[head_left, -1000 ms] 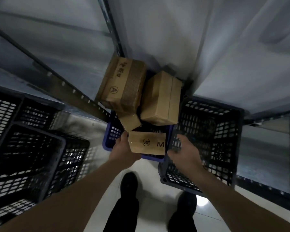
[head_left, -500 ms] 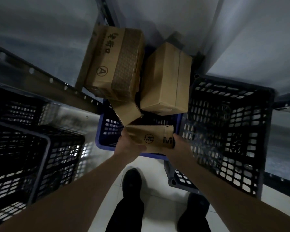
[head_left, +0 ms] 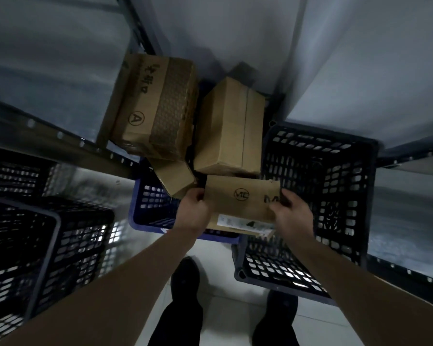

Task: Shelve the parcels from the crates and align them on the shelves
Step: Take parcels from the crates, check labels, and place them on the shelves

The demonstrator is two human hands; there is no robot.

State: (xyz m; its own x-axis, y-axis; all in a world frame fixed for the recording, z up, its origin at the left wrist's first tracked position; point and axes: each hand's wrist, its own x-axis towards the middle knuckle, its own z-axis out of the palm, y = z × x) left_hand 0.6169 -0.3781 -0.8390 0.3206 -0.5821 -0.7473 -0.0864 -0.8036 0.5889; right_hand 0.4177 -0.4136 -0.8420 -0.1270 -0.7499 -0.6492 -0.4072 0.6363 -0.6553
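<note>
Holding: I have left hand (head_left: 194, 208) and right hand (head_left: 291, 214) gripping flat parcel (head_left: 243, 198) ends.
Axis: sideways, above blue crate (head_left: 150, 208).

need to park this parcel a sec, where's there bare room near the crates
Free: the black crate right of the blue crate looks empty; pale floor before both. Crowded: the blue crate, where boxes pile beyond the parcel held by both hands.

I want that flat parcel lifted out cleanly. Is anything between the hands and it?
No. The left hand and right hand already grip the flat parcel at its two ends, above the blue crate.
</note>
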